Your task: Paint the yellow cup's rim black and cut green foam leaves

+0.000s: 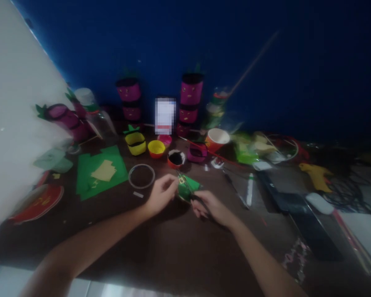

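In the middle of the table, my left hand pinches a small pale-yellow piece of paper, blurred at its edges. The fingers of my right hand are wrapped round the dark handles of a pair of scissors. Their blades point up and left, close to the yellow piece. Just beneath lies something green, partly covered by the scissors and hands. Left of my hands, a pale-yellow paper sheet with small scraps rests on green paper. A roll of clear tape stands between.
Small paint-coloured cups, yellow and black inside, sit beyond my hands. Behind are purple decorated containers, a lit screen and a paper cup. To the right lie a white marker, a yellow glue gun and a dark phone.
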Tool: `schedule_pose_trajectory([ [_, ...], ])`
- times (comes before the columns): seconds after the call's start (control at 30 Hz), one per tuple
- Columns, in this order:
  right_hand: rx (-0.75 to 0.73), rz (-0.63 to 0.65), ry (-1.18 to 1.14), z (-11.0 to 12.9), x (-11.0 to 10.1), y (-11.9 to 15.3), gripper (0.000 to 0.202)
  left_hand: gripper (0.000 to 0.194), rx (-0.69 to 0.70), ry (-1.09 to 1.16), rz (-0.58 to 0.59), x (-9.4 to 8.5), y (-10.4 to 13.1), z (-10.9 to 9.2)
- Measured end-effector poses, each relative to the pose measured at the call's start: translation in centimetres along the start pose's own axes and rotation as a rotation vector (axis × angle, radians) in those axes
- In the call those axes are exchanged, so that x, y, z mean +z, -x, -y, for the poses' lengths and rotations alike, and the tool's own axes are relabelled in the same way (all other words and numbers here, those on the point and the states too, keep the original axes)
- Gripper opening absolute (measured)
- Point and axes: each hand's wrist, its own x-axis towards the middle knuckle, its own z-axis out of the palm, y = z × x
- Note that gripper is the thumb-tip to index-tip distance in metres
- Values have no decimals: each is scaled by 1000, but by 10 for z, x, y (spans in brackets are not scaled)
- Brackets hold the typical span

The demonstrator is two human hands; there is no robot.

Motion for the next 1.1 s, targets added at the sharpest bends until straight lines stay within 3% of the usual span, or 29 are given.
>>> schedule_pose_trajectory([
  [1.1,81,49,-203,-5,-11,6,46,26,13,60,65,-2,-1,2],
])
